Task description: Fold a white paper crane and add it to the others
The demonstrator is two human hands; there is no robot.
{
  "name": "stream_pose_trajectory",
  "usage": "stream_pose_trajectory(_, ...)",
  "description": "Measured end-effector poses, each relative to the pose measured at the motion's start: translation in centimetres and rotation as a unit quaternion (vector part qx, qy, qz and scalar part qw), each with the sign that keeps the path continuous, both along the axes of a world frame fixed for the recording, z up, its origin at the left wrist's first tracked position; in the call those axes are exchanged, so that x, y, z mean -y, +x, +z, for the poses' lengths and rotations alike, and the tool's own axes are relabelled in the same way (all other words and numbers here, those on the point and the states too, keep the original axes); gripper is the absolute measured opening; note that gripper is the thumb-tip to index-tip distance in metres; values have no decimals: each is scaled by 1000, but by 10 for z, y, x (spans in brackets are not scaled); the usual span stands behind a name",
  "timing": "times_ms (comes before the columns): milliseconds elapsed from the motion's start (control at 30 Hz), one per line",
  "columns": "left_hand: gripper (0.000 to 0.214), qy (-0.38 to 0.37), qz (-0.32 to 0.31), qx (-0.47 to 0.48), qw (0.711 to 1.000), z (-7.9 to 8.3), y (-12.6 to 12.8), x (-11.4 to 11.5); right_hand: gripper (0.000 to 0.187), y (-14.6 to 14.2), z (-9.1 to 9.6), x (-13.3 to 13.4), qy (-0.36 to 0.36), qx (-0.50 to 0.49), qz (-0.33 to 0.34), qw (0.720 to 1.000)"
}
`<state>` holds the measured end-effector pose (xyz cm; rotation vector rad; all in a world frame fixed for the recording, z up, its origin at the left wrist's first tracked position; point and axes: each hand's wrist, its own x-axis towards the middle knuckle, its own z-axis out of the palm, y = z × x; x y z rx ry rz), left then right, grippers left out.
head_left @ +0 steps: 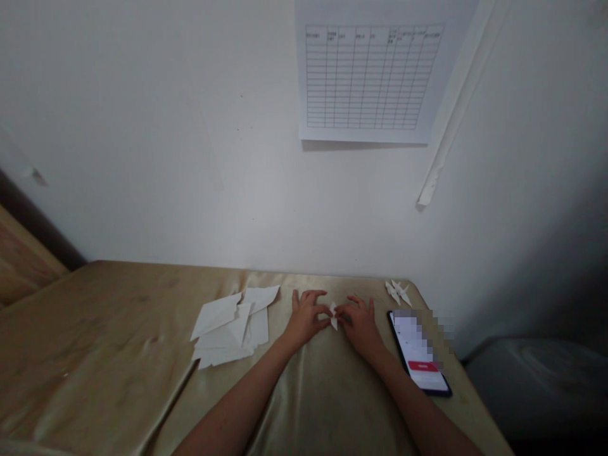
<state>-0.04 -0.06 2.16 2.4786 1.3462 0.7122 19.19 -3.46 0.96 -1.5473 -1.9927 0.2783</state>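
Head-worn view, facing forward and down: wall (pixel 213 145) ahead, left hand (pixel 304 315) and right hand (pixel 360 323) near, below centre.

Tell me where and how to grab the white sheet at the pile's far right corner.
Pinch the white sheet by its pointed far-right corner, ideally coming from the right, where the left hand is. That corner juts past the other sheets, leaving room for thumb and fingertip; its nearer end meets overlapping paper. The left hand pinches the small folded paper, so it would likely need freeing first.
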Motion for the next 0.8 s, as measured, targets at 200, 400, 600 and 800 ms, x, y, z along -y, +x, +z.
stream_pose_trajectory(200,9,12,3,4,1000,-2,0,0,19,2,4,2,8,1,4,1000)
stream_pose_trajectory(400,6,-9,23,13,1000,-3,2,-1,16,2,4,3,23,14,9,1000)
stream_pose_trajectory(600,6,-42,52,11,998,-2,5,-2,21,-1,-1,0,19,24,-10,999)
stream_pose_trajectory(800,3,-51,49,16,997,1,6,-1,20,-5,0,-1,8,27,-30,999)
